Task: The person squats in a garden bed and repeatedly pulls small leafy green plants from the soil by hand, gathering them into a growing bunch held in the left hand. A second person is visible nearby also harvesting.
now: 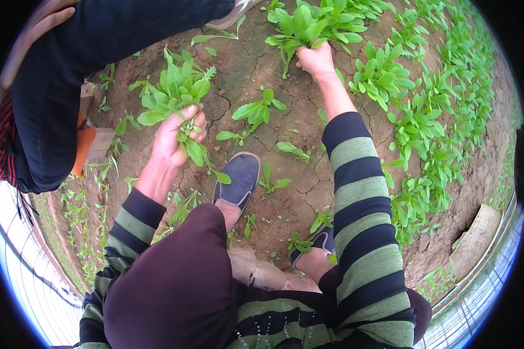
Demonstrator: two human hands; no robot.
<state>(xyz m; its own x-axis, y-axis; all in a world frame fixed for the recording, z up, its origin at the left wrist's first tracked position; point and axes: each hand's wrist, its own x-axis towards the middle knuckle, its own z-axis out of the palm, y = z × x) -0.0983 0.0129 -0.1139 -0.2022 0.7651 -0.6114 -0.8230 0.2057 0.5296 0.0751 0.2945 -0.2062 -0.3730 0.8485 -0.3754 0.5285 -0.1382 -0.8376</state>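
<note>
My left hand [178,133] is closed around a bunch of leafy green seedlings [174,89], roots and lower leaves hanging below the fingers. At the top, my right hand [316,60] grips the base of a leafy green plant [303,26] at the edge of a dense clump. Its fingertips are partly hidden by leaves, and whether the plant is still rooted I cannot tell. Between my hands, small plants [257,111] and a loose-looking leafy sprig [293,150] lie low on the cracked brown soil [305,174].
Thick rows of leafy plants [441,126] cover the right side. My shoes [238,179] stand among small plants. Another person's dark-trousered leg [56,100] is at upper left, beside an orange object [84,146]. A pale board [476,242] lies at lower right.
</note>
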